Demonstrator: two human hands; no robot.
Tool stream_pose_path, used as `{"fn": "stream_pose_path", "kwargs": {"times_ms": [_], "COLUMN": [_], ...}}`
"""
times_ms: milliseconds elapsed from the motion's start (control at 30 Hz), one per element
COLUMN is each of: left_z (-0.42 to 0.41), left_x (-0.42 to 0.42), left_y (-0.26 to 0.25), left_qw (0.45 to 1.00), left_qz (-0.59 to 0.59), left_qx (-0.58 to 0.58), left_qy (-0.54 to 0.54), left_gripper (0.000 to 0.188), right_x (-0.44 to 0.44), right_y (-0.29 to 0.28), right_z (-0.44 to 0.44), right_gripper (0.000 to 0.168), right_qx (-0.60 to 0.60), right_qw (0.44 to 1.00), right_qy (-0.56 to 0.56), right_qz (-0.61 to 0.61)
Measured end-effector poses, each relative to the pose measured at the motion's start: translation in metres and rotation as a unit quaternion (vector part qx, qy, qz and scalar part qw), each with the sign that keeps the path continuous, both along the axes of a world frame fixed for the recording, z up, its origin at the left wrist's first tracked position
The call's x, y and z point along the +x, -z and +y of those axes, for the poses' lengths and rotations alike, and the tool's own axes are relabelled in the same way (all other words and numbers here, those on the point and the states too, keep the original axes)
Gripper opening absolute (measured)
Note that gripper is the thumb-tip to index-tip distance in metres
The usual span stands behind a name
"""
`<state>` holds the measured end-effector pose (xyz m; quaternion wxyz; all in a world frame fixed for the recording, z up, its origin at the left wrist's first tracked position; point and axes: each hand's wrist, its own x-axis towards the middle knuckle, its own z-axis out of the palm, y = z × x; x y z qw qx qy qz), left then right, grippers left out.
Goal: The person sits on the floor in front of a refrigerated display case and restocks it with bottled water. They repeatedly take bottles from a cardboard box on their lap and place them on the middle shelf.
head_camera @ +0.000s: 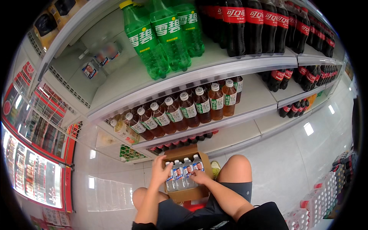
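An open cardboard carton (pixel 187 195) sits between my knees, with several clear plastic bottles (pixel 180 180) in it. They have white caps and blue labels printed with a portrait. At the carton's left wall, my left hand (pixel 159 171) has thumb and fingers apart, next to the leftmost bottle's cap; I see no firm grip. My right hand (pixel 200 176) reaches in from the right, its bent fingertips against the labels of the two right-hand bottles. Whether it grips one cannot be made out. Both hands partly cover the bottles.
Ahead stand shelves (pixel 201 67) with green Sprite bottles (pixel 169 37), Coca-Cola bottles (pixel 253 26) and a row of tea bottles (pixel 175 113). Similar clear bottles (pixel 90 70) stand at upper left. A lit drinks cooler (pixel 31 169) is left; shrink-wrapped bottle packs (pixel 319 195) are right.
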<state>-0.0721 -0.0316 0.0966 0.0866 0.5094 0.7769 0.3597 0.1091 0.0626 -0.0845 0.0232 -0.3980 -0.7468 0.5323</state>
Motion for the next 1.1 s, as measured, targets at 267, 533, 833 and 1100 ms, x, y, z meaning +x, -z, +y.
{"fn": "stream_pose_path", "kwargs": {"times_ms": [267,533,833,1100], "left_z": [-0.019,-0.018,-0.001,0.025], "left_x": [0.042,0.031,-0.004,-0.020], "left_y": [0.138,0.154,0.144,0.122], "left_qw": [0.946,0.947,0.922,0.881], "left_qz": [-0.009,0.085,0.053,0.051], "left_qx": [-0.278,-0.250,-0.337,-0.446], "left_qy": [-0.167,-0.184,-0.180,-0.151], "left_gripper": [0.084,0.063,0.062,0.067], "right_x": [0.022,0.026,0.029,0.031], "right_y": [-0.022,-0.016,-0.025,-0.032], "right_z": [0.000,0.011,0.008,0.011], "right_gripper": [0.030,0.031,0.055,0.061], "right_qx": [0.016,0.091,0.066,0.094], "right_qw": [0.992,0.974,0.993,0.991], "right_qy": [0.086,0.203,0.094,0.052], "right_qz": [0.091,0.049,-0.029,-0.075]}}
